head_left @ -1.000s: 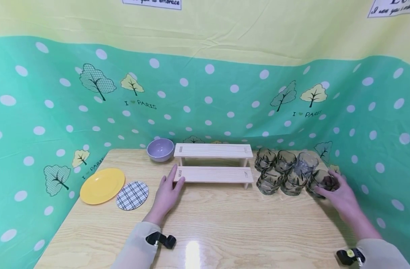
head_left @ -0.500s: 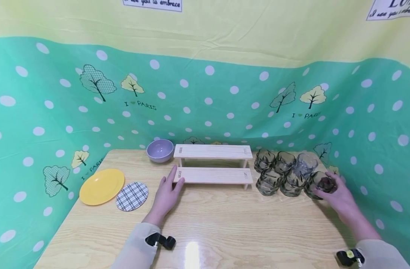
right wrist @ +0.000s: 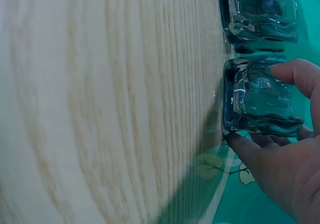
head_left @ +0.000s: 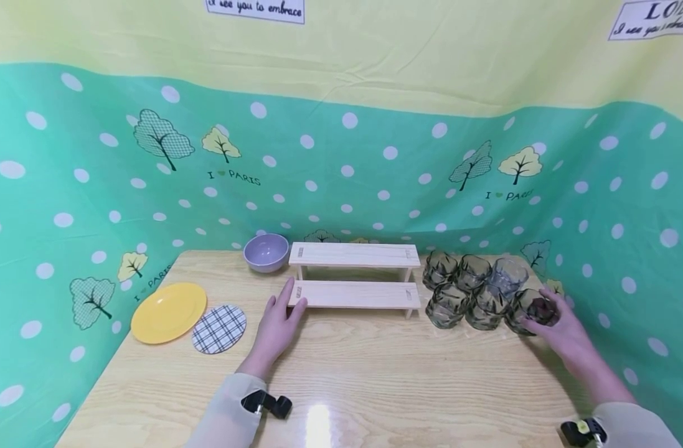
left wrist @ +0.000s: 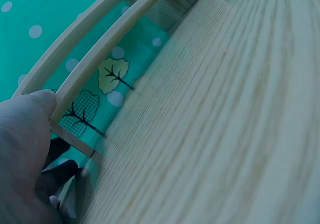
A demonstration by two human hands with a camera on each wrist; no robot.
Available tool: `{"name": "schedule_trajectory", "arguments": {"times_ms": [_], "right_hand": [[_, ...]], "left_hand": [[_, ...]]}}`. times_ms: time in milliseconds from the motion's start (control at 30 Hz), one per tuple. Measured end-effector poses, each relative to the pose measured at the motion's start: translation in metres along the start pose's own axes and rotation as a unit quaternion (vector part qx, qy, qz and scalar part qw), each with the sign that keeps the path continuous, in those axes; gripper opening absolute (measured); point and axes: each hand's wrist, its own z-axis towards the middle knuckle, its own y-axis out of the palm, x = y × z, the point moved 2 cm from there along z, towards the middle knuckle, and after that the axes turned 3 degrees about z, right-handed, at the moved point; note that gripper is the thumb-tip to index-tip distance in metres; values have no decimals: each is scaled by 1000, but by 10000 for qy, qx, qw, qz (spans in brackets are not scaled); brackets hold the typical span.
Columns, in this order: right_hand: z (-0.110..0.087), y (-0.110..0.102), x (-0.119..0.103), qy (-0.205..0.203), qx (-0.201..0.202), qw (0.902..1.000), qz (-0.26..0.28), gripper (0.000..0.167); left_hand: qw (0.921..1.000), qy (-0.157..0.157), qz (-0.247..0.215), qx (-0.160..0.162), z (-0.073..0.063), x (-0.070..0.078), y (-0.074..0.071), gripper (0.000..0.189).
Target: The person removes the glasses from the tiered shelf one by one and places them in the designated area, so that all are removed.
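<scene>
At the right, my right hand (head_left: 566, 333) holds the front-right glass (head_left: 518, 309) of a group of faceted, smoky glasses, thumb on its near side and fingers round its far right. In the right wrist view the thumb lies across the side of that glass (right wrist: 260, 97), whose base is right at the tabletop. My left hand (head_left: 276, 326) touches the left end of a two-step wooden shelf (head_left: 355, 294), thumb at the front corner and index finger straight along the end. The left wrist view shows the thumb against the lower board and the other fingers by the leg (left wrist: 75, 140).
Left of the shelf stands a purple bowl (head_left: 266, 252). A yellow plate (head_left: 169, 313) and a checked round coaster (head_left: 219, 328) lie on the left of the wooden table (head_left: 363, 373). More glasses (head_left: 447, 305) stand in two rows right of the shelf. A green patterned cloth (head_left: 347, 155) hangs behind.
The head view has tilted slightly upward. The right hand's glass has shifted a little to the left, closer to its neighbour. The left hand stays at the shelf's end.
</scene>
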Motion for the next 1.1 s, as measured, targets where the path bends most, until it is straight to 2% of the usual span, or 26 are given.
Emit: {"name": "schedule_trajectory", "arguments": {"times_ms": [400,833,1100], "right_hand": [[-2,1,-2,-69,-85,9999,-15,110],[-1,0,-2,-80,-136,9998,134,115],[-3,-1,-2,-55,-181,9998,60,112]], "left_hand": [[10000,-99,-1,-7,-3,1,-1,76],[10000,-1,86,-5,3,0,0,76],[9999,-16,107,2,0,-1,0,78]]}}
